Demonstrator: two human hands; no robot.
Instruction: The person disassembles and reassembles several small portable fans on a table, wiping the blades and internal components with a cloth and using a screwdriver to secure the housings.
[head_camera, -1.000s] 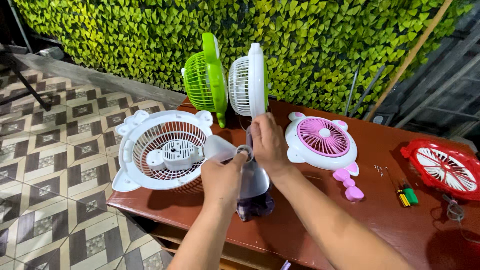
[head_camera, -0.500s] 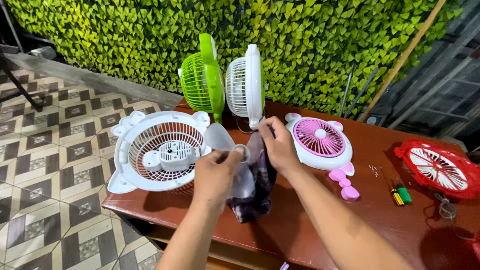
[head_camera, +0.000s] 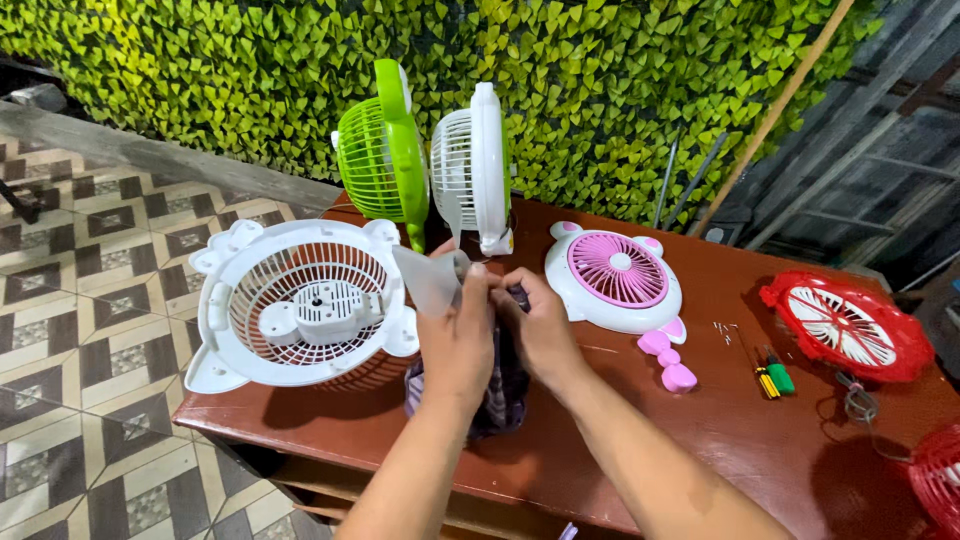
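The left hand (head_camera: 458, 335) hides much of the dark cloth (head_camera: 500, 385).

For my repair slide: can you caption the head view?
Both hands, left and right, hold a fan blade and dark cloth over a table of small fans.
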